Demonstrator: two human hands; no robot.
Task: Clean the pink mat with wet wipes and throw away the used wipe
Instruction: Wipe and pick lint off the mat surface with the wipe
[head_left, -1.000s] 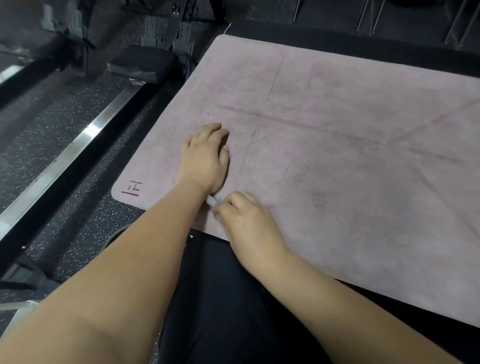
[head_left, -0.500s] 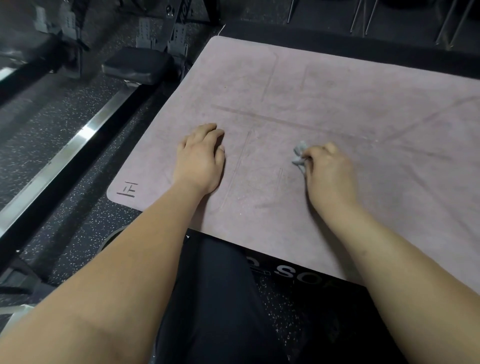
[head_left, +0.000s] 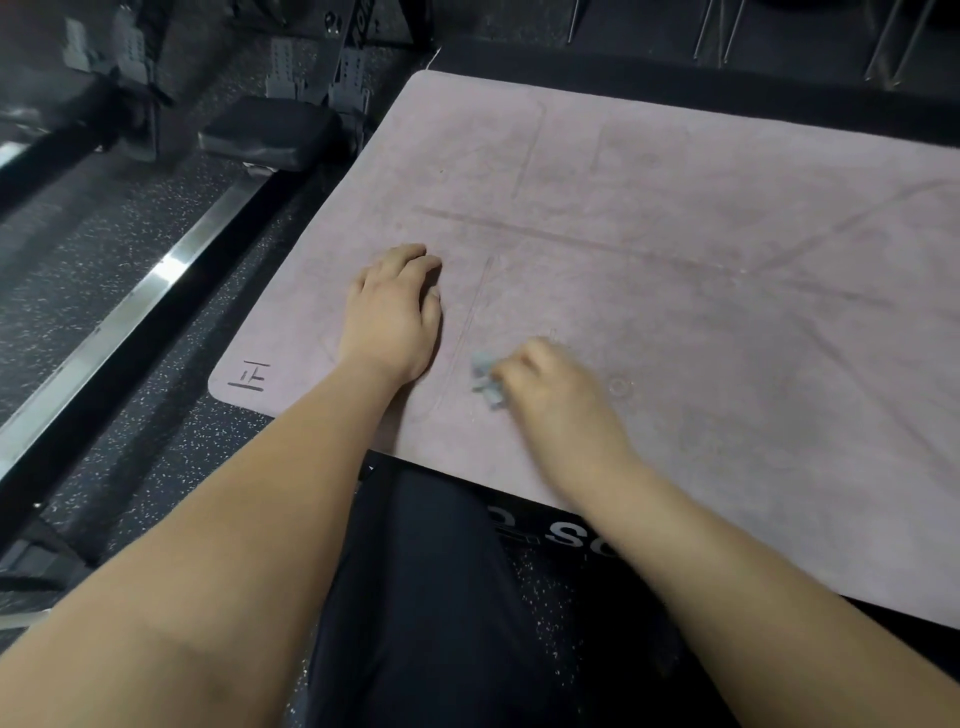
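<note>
Centre frame, by the near edge of the pink mat (head_left: 675, 171): right hand (head_left: 553, 397) curled tight round a crumpled wipe (head_left: 485, 382), pressed to the surface. Just left, left hand (head_left: 392, 319) flat, fingers relaxed, gripping nothing, pinning the mat. Press evenly, overlap strokes, turn to 1 clean face, then work toward the dark streaks (head_left: 571, 236) further up.

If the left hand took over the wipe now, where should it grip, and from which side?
Pinch the crumpled tuft of the wipe sticking out beside the right hand, coming from the left hand side: only that end is exposed, and the rest likely sits under curled fingers on the pink mat.
</note>
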